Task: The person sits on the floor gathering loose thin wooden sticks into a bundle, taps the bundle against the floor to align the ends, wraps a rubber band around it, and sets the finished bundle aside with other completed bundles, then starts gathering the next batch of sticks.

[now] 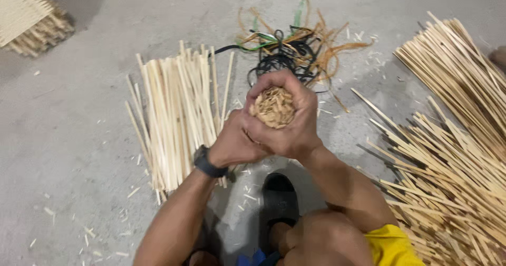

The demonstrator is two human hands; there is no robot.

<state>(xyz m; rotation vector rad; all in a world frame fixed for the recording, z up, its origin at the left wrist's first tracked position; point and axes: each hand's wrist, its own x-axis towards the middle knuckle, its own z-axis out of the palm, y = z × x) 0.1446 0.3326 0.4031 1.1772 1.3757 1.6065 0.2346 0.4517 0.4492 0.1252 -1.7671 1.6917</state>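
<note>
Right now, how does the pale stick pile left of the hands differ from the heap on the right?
The left pile of pale wooden sticks is small, with sticks lying parallel; the right heap of pale wooden sticks is far larger, with sticks crossing at several angles. Both lie on the grey concrete floor.

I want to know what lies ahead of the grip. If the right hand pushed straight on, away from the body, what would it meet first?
Probably the tangle of black and orange cords on the floor just beyond the right hand; depth is unclear, since the hand may be above the floor.
</note>
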